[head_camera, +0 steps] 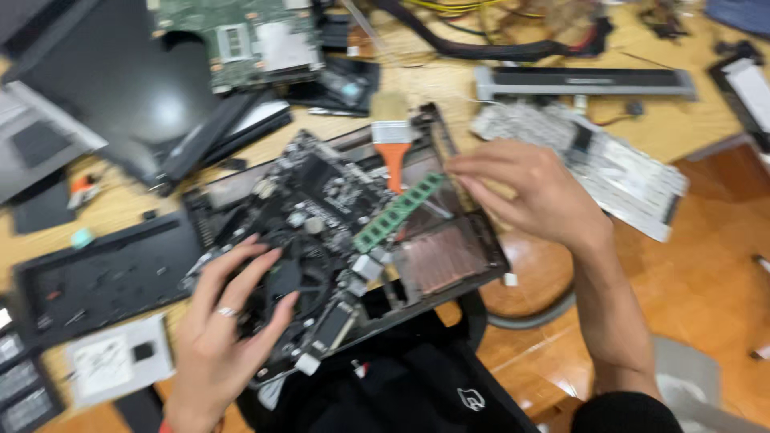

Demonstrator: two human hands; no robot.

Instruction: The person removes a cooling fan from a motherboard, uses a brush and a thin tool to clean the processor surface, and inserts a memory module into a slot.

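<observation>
A black circuit board (317, 200) with a round fan lies in an open dark case (473, 252) on a wooden table. My left hand (228, 321), with a ring on one finger, rests spread over the fan at the board's near left. My right hand (529, 192) pinches the far end of a green memory stick (397, 212), which lies slanted above the board's right side. An orange-handled brush (391, 148) lies on the case just behind the stick.
A green circuit board (241, 36) and black panels (104, 273) lie at the left. A white keyboard part (609, 164) and a grey strip (585, 80) sit at the right, with cables (497, 44) behind. Black fabric (401, 385) lies below the case.
</observation>
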